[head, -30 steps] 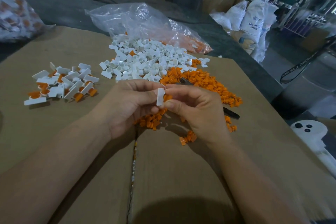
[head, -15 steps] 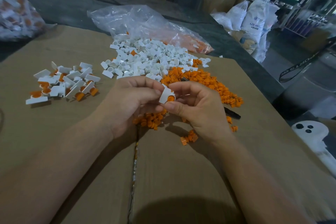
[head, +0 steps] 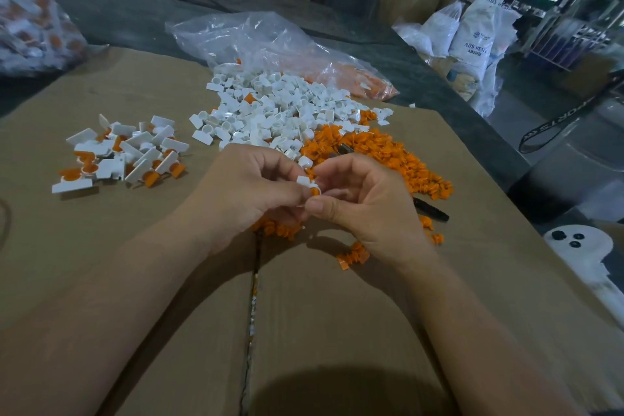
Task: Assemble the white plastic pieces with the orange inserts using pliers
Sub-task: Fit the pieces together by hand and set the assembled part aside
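fingers [head: 287, 189] of the left hand [head: 256, 192] and right hand [head: 364, 203] pinch 1 white piece [head: 305, 182], an orange insert [head: 315, 191] seated in it, above the orange insert pile's [head: 388, 159] near edge. pliers [head: 432, 210] lie partly under that pile; loose white pieces [head: 280, 111] behind it, finished pieces [head: 121, 155] well left of it, on the bench [head: 337, 314].

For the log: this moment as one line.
step: insert in white piece | left hand: pinches piece | right hand: pinches piece | pliers: partly under orange pile

"ABS RES…" is printed on the white sack [head: 472, 42] (its smaller second line cannot be read for certain), and "…PORTS" is lettered along the black strap [head: 544, 125].
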A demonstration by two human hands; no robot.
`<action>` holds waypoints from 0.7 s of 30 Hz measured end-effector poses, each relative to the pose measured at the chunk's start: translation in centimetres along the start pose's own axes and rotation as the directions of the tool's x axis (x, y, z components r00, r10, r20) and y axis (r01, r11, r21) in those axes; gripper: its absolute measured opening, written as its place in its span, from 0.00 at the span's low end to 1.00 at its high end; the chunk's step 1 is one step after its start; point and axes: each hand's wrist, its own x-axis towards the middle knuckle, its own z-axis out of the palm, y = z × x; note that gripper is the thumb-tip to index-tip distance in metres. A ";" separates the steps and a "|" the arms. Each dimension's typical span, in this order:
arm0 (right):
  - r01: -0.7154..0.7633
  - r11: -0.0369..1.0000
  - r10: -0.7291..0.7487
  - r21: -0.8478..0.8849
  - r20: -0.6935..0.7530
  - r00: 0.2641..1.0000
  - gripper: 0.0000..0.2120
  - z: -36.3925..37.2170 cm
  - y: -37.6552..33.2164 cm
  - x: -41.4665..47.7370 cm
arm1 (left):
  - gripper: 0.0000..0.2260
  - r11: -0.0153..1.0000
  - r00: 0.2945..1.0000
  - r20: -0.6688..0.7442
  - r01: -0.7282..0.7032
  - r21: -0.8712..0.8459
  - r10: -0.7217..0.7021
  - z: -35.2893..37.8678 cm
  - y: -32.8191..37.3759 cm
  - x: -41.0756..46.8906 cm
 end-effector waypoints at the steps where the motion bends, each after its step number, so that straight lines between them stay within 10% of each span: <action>1: 0.013 1.000 -0.013 0.012 0.001 1.000 0.16 0.0 0.0 0.0 | 0.05 0.999 1.000 -0.011 0.025 -0.031 -0.025 -0.1 0.0 0.0; 21: 0.072 0.994 -0.073 -0.084 -0.010 0.997 0.17 0.5 -0.2 -0.2 | 0.03 0.960 0.975 0.025 0.222 -0.169 -0.221 -0.5 -0.2 0.4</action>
